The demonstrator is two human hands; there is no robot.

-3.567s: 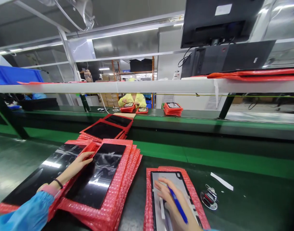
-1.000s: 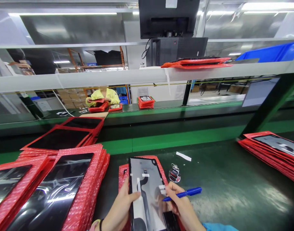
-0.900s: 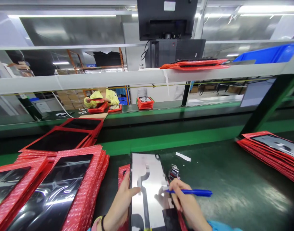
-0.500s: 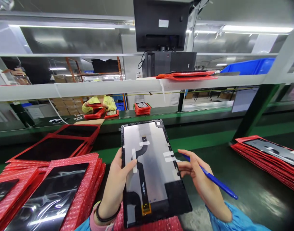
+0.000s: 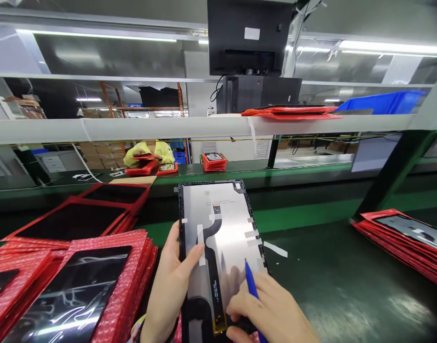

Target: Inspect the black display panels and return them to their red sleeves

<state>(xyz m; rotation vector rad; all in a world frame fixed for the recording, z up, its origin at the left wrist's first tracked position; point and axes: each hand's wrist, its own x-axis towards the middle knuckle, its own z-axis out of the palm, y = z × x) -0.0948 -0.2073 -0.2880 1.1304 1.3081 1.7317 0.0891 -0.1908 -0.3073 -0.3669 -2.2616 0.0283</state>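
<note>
My left hand (image 5: 173,281) grips the left edge of a tablet screen assembly (image 5: 236,243), thumb pressed on its silvery back near a strip of white tape. A black flex cable (image 5: 213,267) runs down that back to a gold connector end. Over the lower right of the panel, my right hand (image 5: 264,309) is closed around a blue pen (image 5: 251,281), its tip pointing up and away. Whether the tip touches the panel I cannot tell. The right hand hides the panel's lower right corner.
Stacks of screens in red bubble-wrap sleeves (image 5: 114,295) lie at the left, another stack (image 5: 400,247) at the right. A white strip (image 5: 275,249) lies on the green bench. Beyond, a person in yellow (image 5: 163,151) handles red sleeves. A white shelf beam (image 5: 150,129) crosses ahead, beneath a monitor (image 5: 248,38).
My right hand has moved left from beside the panel to over its lower part, and the pen now points upward. A white strip now shows on the bench. The left hand keeps its hold.
</note>
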